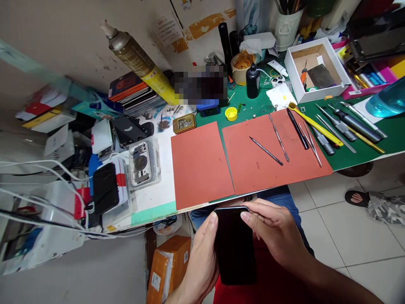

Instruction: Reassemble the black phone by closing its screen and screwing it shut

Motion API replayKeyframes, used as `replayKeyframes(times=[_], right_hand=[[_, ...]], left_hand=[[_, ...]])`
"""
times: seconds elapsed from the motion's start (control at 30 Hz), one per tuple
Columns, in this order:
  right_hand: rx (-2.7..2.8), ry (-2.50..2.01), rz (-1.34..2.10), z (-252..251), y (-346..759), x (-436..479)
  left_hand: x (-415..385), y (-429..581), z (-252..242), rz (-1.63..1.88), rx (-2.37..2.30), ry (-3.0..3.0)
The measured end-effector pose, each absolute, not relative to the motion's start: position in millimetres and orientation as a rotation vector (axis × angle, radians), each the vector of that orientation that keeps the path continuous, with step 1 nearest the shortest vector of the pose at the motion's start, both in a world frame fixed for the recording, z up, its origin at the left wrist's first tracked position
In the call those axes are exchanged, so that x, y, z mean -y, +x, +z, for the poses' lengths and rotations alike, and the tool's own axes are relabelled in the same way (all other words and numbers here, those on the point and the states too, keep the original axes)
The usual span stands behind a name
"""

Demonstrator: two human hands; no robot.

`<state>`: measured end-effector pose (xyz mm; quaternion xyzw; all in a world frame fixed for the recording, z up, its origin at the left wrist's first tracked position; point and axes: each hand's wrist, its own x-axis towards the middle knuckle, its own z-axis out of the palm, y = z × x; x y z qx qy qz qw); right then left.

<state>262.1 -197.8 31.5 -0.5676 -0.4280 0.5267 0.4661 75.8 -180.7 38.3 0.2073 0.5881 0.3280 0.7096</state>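
A smartphone (pixel 236 249) with a dark screen is held upright over my lap, just off the table's front edge. My left hand (pixel 202 249) wraps its left side, the thumb lying near the top left corner. At the top right corner, my right hand (pixel 272 228) pinches the phone's edge between thumb and fingers. The fingers behind the phone are hidden. Closest on the table are two reddish-brown mats (pixel 202 169). A dark pointed metal tool (pixel 265 150), a double-ended spatula (pixel 279 137), a black pen-like tool (pixel 297 128) and tweezers (pixel 311 145) lie on the right mat.
To the right lie a yellow-handled brush (pixel 319 126) and several screwdrivers (pixel 357 125). A white box (pixel 316 69) and a black bottle (pixel 252 81) stand behind. On the left are a phone housing (pixel 140 164), a black phone (pixel 106 188) and white cables (pixel 47 166). A cardboard box (pixel 171 268) stands below.
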Motion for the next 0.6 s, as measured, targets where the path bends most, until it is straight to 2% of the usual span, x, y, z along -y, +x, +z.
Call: replayKeyframes(times=[0.33,0.6], right_hand=[[0.882,-1.415,1.408,30,255,195],[0.96,-1.41,1.423,34,259,195]], left_hand=[[181,79,47,0.761,-1.469,0.31],[180,80,51,0.74,-1.464,0.298]])
